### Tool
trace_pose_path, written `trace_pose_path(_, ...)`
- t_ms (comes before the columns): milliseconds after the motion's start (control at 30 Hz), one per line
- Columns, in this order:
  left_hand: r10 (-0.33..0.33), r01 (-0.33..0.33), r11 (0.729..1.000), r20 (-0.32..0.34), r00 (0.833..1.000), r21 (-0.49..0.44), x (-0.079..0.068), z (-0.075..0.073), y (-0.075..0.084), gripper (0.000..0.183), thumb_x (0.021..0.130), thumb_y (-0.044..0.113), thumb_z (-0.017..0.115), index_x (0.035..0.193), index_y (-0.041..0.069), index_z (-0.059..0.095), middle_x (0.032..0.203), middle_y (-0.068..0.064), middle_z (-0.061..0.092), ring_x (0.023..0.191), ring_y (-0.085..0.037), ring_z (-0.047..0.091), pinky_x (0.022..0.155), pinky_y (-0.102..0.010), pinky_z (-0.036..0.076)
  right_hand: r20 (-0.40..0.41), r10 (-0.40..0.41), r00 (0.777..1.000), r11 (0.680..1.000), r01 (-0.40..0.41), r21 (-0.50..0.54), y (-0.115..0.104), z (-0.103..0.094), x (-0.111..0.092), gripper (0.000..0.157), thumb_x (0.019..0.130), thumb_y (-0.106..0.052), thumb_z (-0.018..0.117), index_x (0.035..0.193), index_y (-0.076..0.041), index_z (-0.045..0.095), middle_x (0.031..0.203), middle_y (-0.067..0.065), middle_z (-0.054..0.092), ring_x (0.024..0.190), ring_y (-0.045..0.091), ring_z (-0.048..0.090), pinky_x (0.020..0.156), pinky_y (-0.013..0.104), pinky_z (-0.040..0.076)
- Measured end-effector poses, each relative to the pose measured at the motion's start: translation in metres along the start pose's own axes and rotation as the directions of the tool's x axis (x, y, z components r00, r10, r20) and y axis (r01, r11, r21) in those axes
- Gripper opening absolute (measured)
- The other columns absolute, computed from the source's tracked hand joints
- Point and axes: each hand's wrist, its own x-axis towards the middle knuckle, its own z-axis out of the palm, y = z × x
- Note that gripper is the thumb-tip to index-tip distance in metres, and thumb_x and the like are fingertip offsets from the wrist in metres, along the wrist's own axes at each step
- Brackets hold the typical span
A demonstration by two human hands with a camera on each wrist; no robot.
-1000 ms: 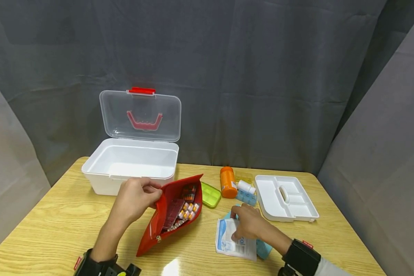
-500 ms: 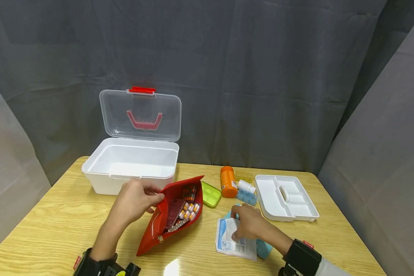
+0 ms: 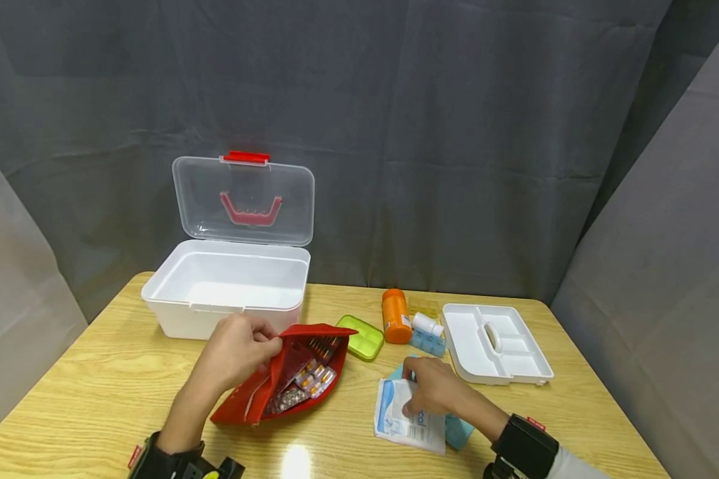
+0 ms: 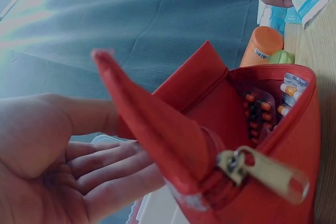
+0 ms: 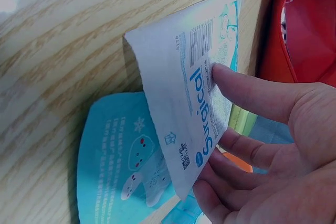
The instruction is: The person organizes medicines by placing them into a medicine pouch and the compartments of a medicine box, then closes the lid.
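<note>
My left hand [image 3: 242, 349] pinches the upper edge of a red zip pouch [image 3: 234, 402] between thumb and fingers, so its mouth gapes toward the right. Inside lie several blister packs [image 3: 315, 378] of pills; orange capsules show in the left wrist view, beside the metal zip pull [image 4: 268, 174]. To the right, my right hand [image 3: 433, 386] holds a white and blue packet [image 5: 178, 77] printed "Surgical", thumb on one face and fingers behind it. Under that packet a turquoise packet [image 5: 118, 156] lies flat on the table.
Behind the pouch stands a white box [image 3: 224, 319] with its clear lid [image 3: 242, 179] raised. A green pill case [image 3: 362, 338], orange bottle [image 3: 397, 318], small white bottle [image 3: 427, 324] and blue pill case [image 3: 427, 342] sit mid-table. A white divided tray [image 3: 470, 342] lies right.
The pouch has tipped over to the left and sagged lower, its near corner swinging left. The blister packs inside have slid down. My right hand and the white packet stay in place.
</note>
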Motion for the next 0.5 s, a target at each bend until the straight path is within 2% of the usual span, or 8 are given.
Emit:
trace_pose_path(267, 0.024, -0.024, 1.0, -0.013, 1.0, 0.007, 0.0, 0.0008, 0.0005, 0.01, 0.084, 0.006, 0.065, 0.079, 0.004, 0.074, 0.069, -0.002, 0.071, 0.055, -0.013, 0.064, 0.05, -0.026, 0.052, -0.005, 0.001, 1.0, 1.0, -0.001, 0.005, 0.0, 0.0, -0.0014, 0.044, 0.064, -0.014, 0.096, 0.094, -0.012, 0.063, 0.084, 0.003, 0.061, 0.076, 0.019, 0.052, 0.064, 0.034, 0.043)
trace_pose_path(500, 0.023, -0.02, 0.994, 0.021, 1.0, -0.105, 0.0001, 0.0016, 0.0012, 0.014, 0.087, 0.005, 0.061, 0.082, 0.0, 0.073, 0.07, -0.005, 0.073, 0.054, -0.014, 0.069, 0.053, -0.028, 0.059, -0.01, -0.008, 1.0, 1.0, 0.008, 0.016, 0.0003, 0.0002, -0.0029, 0.041, 0.067, -0.013, 0.094, 0.093, -0.011, 0.063, 0.082, 0.003, 0.059, 0.074, 0.019, 0.051, 0.063, 0.033, 0.041)
